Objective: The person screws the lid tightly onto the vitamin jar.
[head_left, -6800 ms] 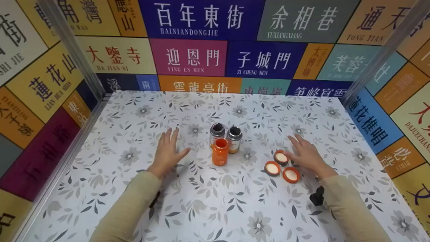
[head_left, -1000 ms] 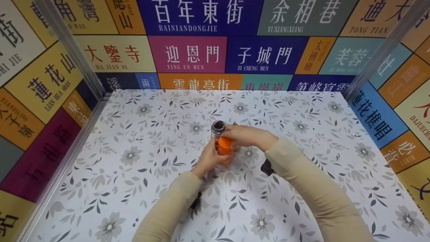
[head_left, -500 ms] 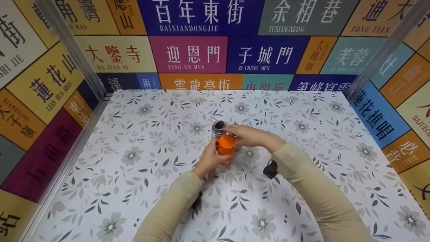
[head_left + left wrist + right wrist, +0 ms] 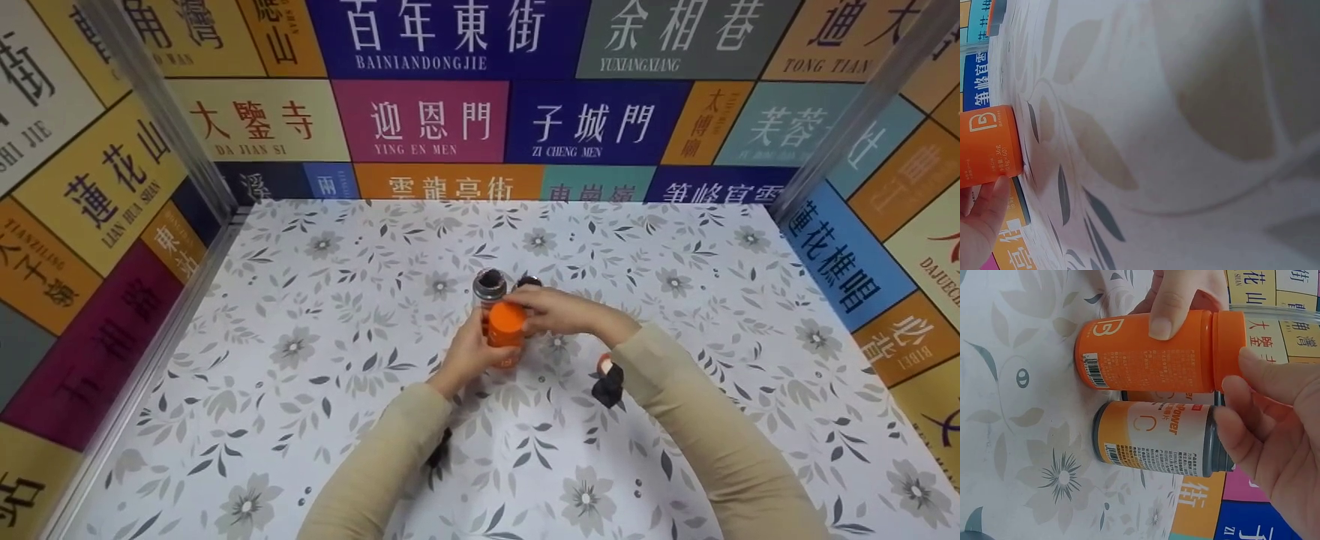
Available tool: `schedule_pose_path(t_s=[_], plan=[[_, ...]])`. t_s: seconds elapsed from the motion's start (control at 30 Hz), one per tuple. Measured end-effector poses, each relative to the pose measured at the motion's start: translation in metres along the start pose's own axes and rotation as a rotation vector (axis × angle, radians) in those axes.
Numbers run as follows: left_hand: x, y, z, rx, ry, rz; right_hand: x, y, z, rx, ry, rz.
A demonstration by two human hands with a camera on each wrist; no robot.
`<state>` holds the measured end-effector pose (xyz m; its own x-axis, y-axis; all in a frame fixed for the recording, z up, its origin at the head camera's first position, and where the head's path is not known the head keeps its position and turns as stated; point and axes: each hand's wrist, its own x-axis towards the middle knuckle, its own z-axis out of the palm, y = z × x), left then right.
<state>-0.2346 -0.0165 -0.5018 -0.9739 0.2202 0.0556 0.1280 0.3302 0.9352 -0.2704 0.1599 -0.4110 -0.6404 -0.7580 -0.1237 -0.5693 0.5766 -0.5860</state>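
Note:
My left hand grips the orange bottle round its body; the bottle stands upright on the table. An orange cap sits over its mouth, and the thumb and fingers of my right hand pinch that cap at its edge. In the right wrist view a thin dark line shows between cap and bottle body. Right behind stand two grey-topped bottles without caps, one at the left and one at the right, the latter mostly hidden by my right hand. Their labels are white and yellow.
An orange-rimmed cap with a white inside lies by my right wrist, partly hidden by the black wrist camera. A floral cloth covers the table, and sign-patterned walls enclose its back and sides.
Earlier both hands were apart and open, with three caps lying at the right. Now one cap is on the orange bottle. Over the last second my right hand has turned slightly, uncovering the right grey-topped bottle's mouth.

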Motion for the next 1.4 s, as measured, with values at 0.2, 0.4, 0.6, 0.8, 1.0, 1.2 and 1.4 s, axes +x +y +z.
schedule_pose_path(t_s=[0.2, 0.4, 0.6, 0.8, 1.0, 1.2, 1.4], plan=[[0.0002, -0.0020, -0.0003, 0.032, 0.012, 0.007, 0.0009, -0.0036, 0.0022, -0.118, 0.043, 0.068], [-0.0003, -0.0018, 0.0004, 0.044, 0.016, 0.008, 0.0018, -0.0059, 0.0040, -0.214, 0.087, 0.126], [0.0001, -0.0029, 0.0006, 0.047, 0.007, -0.006, 0.0026, -0.0067, 0.0005, -0.224, 0.128, 0.150], [0.0014, -0.0038, -0.0003, 0.035, 0.003, 0.003, 0.0027, -0.0044, -0.0032, -0.139, 0.073, 0.055], [0.0017, -0.0033, -0.0006, 0.017, -0.012, -0.007, 0.0013, -0.0035, -0.0017, -0.082, 0.036, 0.063], [0.0004, -0.0040, -0.0010, 0.044, -0.002, 0.032, 0.0023, -0.0034, 0.0018, -0.142, 0.066, 0.009], [0.0009, -0.0046, -0.0003, 0.064, 0.007, 0.062, 0.0040, -0.0034, 0.0062, -0.207, 0.111, 0.003]])
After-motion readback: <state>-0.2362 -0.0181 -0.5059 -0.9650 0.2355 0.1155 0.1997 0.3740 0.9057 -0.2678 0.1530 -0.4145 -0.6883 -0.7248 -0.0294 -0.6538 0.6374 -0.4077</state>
